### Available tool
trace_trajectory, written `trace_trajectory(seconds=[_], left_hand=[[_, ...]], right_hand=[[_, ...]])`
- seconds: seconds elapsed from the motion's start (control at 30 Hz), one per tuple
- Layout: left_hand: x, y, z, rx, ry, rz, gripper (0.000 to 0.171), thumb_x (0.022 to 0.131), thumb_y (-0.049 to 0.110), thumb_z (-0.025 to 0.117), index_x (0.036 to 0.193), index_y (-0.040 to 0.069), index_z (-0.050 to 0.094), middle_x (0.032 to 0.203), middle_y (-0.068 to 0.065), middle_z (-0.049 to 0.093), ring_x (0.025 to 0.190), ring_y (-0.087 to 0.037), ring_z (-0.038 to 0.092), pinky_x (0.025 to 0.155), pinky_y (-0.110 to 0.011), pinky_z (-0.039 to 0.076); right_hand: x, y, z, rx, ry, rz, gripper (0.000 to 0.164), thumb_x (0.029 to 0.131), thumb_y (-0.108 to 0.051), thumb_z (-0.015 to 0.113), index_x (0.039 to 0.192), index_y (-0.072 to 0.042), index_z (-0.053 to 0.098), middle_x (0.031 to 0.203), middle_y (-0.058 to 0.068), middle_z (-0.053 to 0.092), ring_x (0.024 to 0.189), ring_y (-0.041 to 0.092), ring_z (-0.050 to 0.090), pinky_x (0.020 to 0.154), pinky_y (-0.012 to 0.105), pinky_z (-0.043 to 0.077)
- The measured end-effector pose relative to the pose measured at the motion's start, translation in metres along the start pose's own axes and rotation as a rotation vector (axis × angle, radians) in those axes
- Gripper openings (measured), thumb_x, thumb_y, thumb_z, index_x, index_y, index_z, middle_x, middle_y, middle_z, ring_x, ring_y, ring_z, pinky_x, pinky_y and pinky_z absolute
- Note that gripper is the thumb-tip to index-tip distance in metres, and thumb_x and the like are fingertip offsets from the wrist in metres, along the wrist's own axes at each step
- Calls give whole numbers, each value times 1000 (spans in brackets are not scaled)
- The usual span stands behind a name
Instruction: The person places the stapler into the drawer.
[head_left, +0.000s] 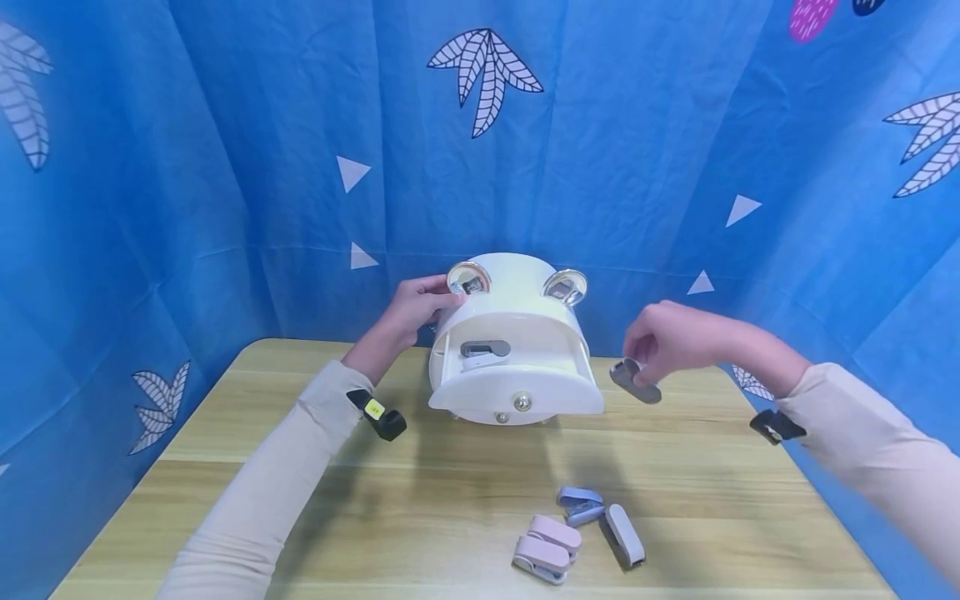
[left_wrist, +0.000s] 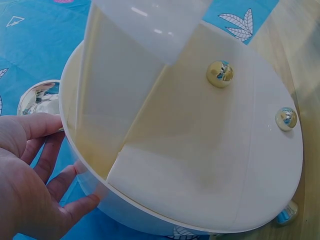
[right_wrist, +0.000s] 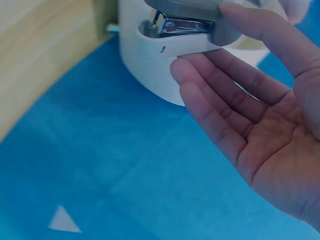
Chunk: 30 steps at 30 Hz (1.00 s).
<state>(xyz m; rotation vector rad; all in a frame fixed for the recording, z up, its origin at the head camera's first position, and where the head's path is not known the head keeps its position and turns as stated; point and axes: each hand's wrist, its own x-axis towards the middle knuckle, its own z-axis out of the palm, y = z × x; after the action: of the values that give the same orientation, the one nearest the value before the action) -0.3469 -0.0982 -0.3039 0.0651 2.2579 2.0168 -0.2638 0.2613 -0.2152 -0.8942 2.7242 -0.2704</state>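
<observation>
A white, round-bodied drawer box with two shiny ear-shaped parts stands at the table's back, its upper drawer pulled out. Inside that drawer lies a grey-and-white mini stapler. My left hand rests on the box's side by the left ear; its fingertips touch the outer wall in the left wrist view. To the right of the box, my right hand pinches another grey-and-white mini stapler between thumb and fingers. The right wrist view shows its metal staple channel, with the other fingers below it.
On the front of the wooden table lie two pink staplers, a blue-purple one and a white-and-grey one. A small lower drawer knob sits under the open drawer. Blue patterned cloth surrounds the table.
</observation>
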Motion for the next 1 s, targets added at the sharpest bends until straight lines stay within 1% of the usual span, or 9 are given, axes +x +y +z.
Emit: trace_trajectory(seconds=[0.17,0.33,0.4,0.53,0.6,0.67,0.83,0.93,1.0], left_hand=[[-1,0,1,-5,5,-5,55,94,20,73,146,11,56,146,-11,60,140,-30,50,119,-52,39],[-2,-1,0,-2,8,-6,55,95,20,73,146,11,55,146,-11,59,140,-30,50,118,-50,41],[-1,-1,0,0,7,-4,56,95,21,73,147,11,55,147,-11,59,141,-30,50,118,-51,40],[0,-2,0,4,4,2,56,95,21,72,147,11,55,147,-11,58,141,-30,50,119,-51,40],[-1,-2,-1,1,2,5,55,95,21,72,147,11,55,147,-11,59,141,-30,50,119,-51,40],[-1,-2,-1,0,2,5,55,95,21,73,146,11,56,146,-11,59,140,-30,50,118,-51,40],[-1,-1,0,-7,0,5,55,95,22,73,146,12,56,146,-10,60,140,-30,50,119,-52,39],[0,-1,0,-6,1,4,55,95,22,73,146,11,56,147,-11,59,141,-30,49,119,-52,39],[0,-1,0,-3,1,1,55,95,22,73,146,12,56,147,-11,59,141,-31,49,119,-52,39]], right_hand=[[10,-22,-23,-67,55,-47,12,78,-9,84,88,-13,79,77,-5,71,70,10,61,64,25,55],[22,-37,-36,-96,63,-93,12,79,-11,84,90,-13,79,79,-4,72,72,10,62,67,26,57],[27,-42,-39,-94,54,-104,11,80,-11,84,90,-13,79,79,-3,72,71,11,61,66,26,56],[36,-52,-41,-90,30,-127,8,80,-7,83,80,-13,76,70,-3,66,65,11,54,59,24,49],[41,-57,-41,-93,23,-135,10,79,-6,82,78,-13,75,68,-3,63,64,11,53,58,24,47],[44,-61,-41,-99,14,-135,10,79,-5,82,78,-12,75,69,-2,64,64,11,53,59,24,48],[55,-69,-37,-112,-3,-140,9,80,-7,84,86,-12,79,78,-1,72,73,13,61,69,29,55],[61,-73,-35,-132,-9,-155,9,80,-8,85,87,-12,80,80,-1,73,75,14,62,72,30,56],[66,-75,-32,-150,-11,-156,8,79,-9,85,85,-12,80,79,-2,72,74,13,60,70,28,55]])
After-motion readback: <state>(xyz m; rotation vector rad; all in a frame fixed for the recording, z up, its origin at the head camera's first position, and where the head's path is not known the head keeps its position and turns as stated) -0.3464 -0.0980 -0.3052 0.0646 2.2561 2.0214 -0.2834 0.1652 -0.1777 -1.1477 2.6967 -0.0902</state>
